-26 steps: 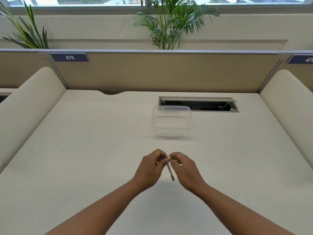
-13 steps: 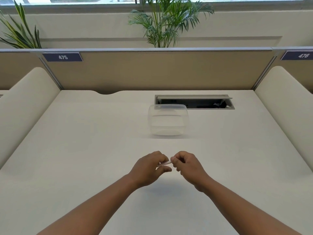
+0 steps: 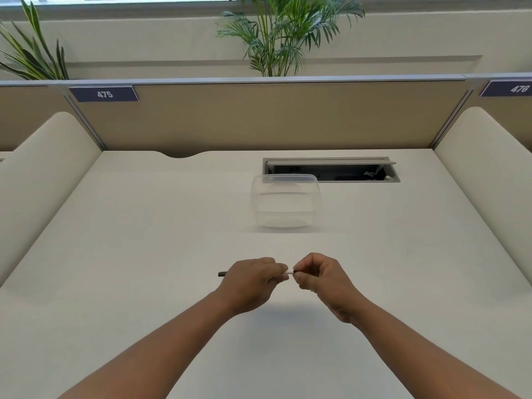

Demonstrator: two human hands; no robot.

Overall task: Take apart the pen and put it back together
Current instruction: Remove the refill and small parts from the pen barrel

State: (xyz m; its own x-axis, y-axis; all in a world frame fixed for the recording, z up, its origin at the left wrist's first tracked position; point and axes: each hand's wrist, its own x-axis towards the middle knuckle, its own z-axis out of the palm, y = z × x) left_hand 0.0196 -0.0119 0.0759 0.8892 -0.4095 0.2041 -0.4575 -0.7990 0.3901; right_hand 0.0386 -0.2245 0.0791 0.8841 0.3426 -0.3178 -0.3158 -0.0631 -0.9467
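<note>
A thin pen [image 3: 289,272] lies level between both hands above the white desk [image 3: 144,254]. Its dark end sticks out to the left of my left hand [image 3: 253,279], and a short pale stretch shows in the gap between the fists. My left hand is closed around the pen's body. My right hand [image 3: 322,279] pinches the pen's right end with its fingertips. The rest of the pen is hidden inside the two hands, so I cannot tell whether its parts are joined or apart.
A clear plastic container [image 3: 286,203] stands on the desk beyond the hands. Behind it is an open cable hatch [image 3: 331,169] in the desktop. Padded side dividers [image 3: 37,180] flank the desk, and a tan partition [image 3: 259,116] closes the back.
The pen has swung from pointing down toward me to lying level, left to right. Its dark end now pokes out left of my left hand. Both hands have drawn slightly apart.
</note>
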